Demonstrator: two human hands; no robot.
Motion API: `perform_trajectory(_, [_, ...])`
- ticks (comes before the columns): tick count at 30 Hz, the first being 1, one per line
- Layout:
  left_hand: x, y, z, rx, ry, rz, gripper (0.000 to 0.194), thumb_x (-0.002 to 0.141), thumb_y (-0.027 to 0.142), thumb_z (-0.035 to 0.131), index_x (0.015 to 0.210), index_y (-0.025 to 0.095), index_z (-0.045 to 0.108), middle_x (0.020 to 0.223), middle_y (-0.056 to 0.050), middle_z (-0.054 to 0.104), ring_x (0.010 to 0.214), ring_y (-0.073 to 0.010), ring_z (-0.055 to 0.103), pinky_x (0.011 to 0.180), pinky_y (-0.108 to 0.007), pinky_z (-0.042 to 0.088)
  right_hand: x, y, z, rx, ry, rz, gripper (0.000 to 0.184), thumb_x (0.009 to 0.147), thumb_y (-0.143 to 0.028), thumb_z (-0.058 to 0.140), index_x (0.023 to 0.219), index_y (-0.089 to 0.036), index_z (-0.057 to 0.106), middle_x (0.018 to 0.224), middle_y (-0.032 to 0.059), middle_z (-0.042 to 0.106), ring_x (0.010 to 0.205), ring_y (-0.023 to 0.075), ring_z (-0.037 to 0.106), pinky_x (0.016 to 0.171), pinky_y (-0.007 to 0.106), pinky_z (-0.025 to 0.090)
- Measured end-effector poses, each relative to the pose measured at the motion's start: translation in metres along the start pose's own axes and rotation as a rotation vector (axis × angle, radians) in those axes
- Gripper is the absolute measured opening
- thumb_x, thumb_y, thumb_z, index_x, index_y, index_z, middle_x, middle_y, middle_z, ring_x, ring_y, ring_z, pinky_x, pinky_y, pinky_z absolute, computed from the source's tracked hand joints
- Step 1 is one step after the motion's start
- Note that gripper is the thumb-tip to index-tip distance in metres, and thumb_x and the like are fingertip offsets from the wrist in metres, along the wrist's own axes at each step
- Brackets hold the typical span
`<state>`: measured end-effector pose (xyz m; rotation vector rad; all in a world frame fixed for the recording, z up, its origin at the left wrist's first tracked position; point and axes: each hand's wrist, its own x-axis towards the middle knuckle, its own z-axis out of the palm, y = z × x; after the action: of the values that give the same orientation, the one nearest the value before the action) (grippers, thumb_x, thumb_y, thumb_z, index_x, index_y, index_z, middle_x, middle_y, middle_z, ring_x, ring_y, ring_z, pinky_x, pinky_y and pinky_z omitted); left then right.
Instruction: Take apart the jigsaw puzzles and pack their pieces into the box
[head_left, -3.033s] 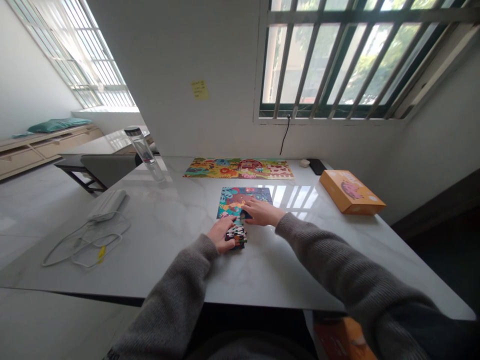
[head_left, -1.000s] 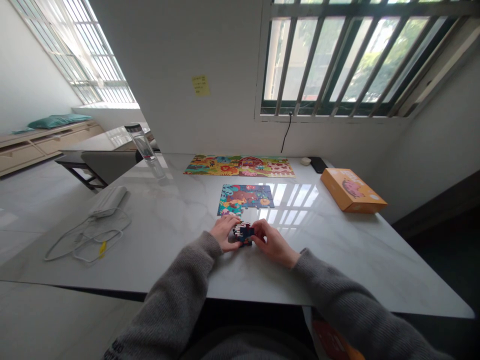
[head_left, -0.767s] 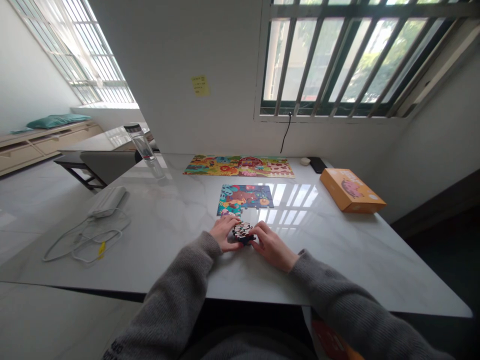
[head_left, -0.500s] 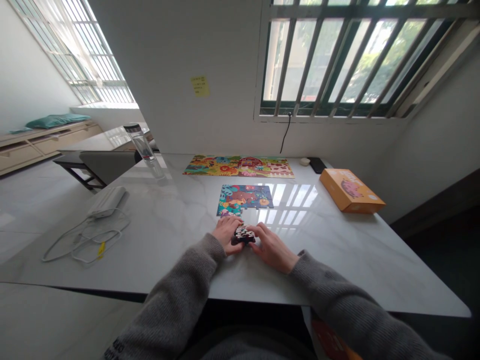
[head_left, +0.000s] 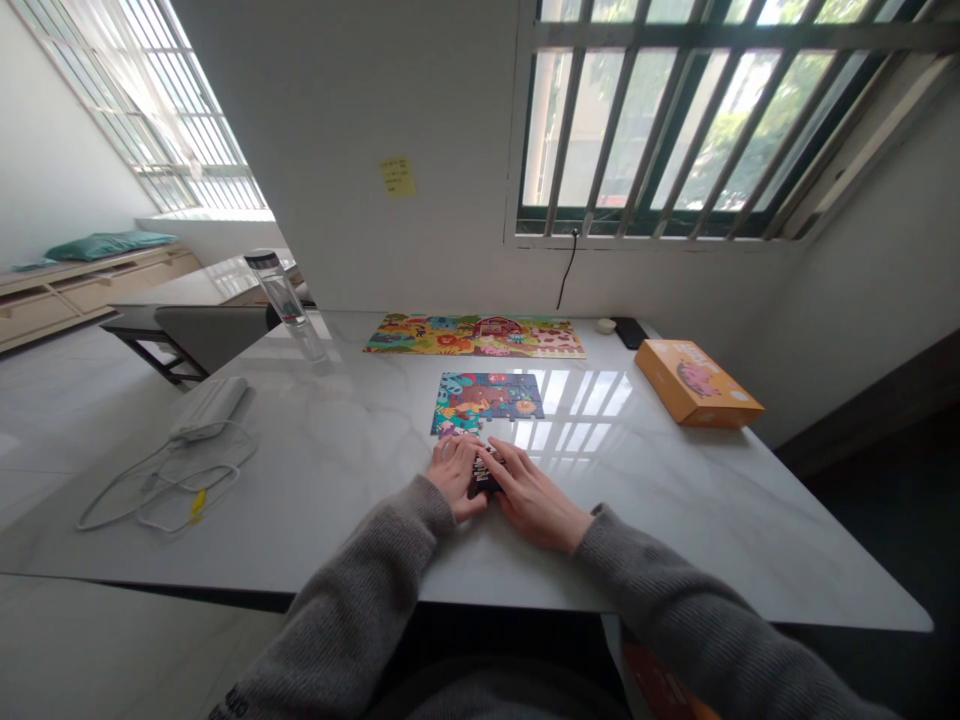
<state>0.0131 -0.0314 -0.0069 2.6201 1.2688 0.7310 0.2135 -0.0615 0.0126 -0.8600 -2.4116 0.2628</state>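
The left hand [head_left: 454,475] and right hand [head_left: 531,508] sit close together on a white marble table [head_left: 341,450], with their fingertips nearly meeting. The left hand is slightly curled, while the right lies flatter, its fingers fanned toward the left. Between them is a small clump of dark jigsaw pieces [head_left: 486,478], largely hidden by the fingers, so I cannot tell whether either hand is pinching it or merely pressing down. The clump lies just below the lower edge of a partly assembled blue-and-teal cardboard jigsaw [head_left: 480,395] – near, and apparently not joined to it. Farther back lies a long, colourful farm-scene jigsaw [head_left: 474,336], with a flat orange cardboard box [head_left: 697,382] off to the right – neither is touched.
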Motion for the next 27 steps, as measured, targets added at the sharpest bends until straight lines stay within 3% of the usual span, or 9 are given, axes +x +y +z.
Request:
perform_trajectory(7, [0.0,-0.01,-0.002,-0.054,0.026,0.007,0.063,0.066,0.033,0.064,0.124,0.017,0.046,0.128,-0.015,0.054,0.128,-0.035,0.043,0.115,-0.053,0.024,0.0,0.008,-0.003,0.284,0.053,0.179,0.081,0.083,-0.008,0.058,0.153,-0.028,0.023,0.127,0.0112,0.048,0.122,0.0259,0.048,0.108,0.049,0.045])
perform_trajectory(11, [0.004,-0.037,-0.026,-0.098,0.079,-0.106,0.064,0.079,0.033,0.056,0.139,0.021,0.039,0.136,-0.012,0.052,0.125,-0.0311,0.047,0.109,-0.049,0.033,0.0,0.014,-0.011,0.334,0.025,0.224,0.071,0.083,-0.008,0.058,0.147,-0.027,0.035,0.122,0.0104,0.047,0.117,0.025,0.05,0.104,0.046,0.047])
perform_trajectory(13, [0.01,-0.05,-0.039,-0.046,0.073,-0.103,0.051,0.083,0.03,0.054,0.133,0.023,0.047,0.135,-0.01,0.054,0.125,-0.03,0.047,0.107,-0.048,0.035,0.001,0.016,-0.016,0.348,0.011,0.239,0.065,0.083,-0.008,0.058,0.144,-0.026,0.041,0.119,0.0098,0.047,0.114,0.0237,0.052,0.102,0.043,0.049])
perform_trajectory(16, [0.022,-0.061,-0.045,0.016,-0.015,0.003,0.039,0.084,0.031,0.058,0.122,0.022,0.057,0.132,-0.01,0.057,0.123,-0.0281,0.049,0.106,-0.045,0.039,0.002,0.019,-0.02,0.363,-0.009,0.243,0.061,0.084,-0.009,0.058,0.141,-0.024,0.043,0.118,0.0088,0.046,0.109,0.0216,0.053,0.099,0.04,0.05])
perform_trajectory(21, [0.046,-0.063,-0.031,0.135,-0.263,0.132,0.049,0.076,0.036,0.071,0.121,0.02,0.059,0.13,-0.013,0.057,0.122,-0.031,0.05,0.104,-0.046,0.044,0.002,0.022,-0.023,0.379,-0.029,0.227,0.061,0.083,-0.008,0.058,0.14,-0.024,0.043,0.115,0.0075,0.045,0.103,0.0191,0.054,0.092,0.034,0.053])
perform_trajectory(27, [0.055,-0.056,-0.021,0.253,-0.33,0.172,0.026,0.084,0.019,0.056,0.107,0.014,0.065,0.11,-0.018,0.064,0.111,-0.0334,0.054,0.093,-0.047,0.049,0.002,0.023,-0.025,0.357,-0.042,0.22,0.06,0.083,-0.009,0.059,0.139,-0.024,0.044,0.113,0.0071,0.045,0.105,0.0196,0.054,0.097,0.037,0.05])
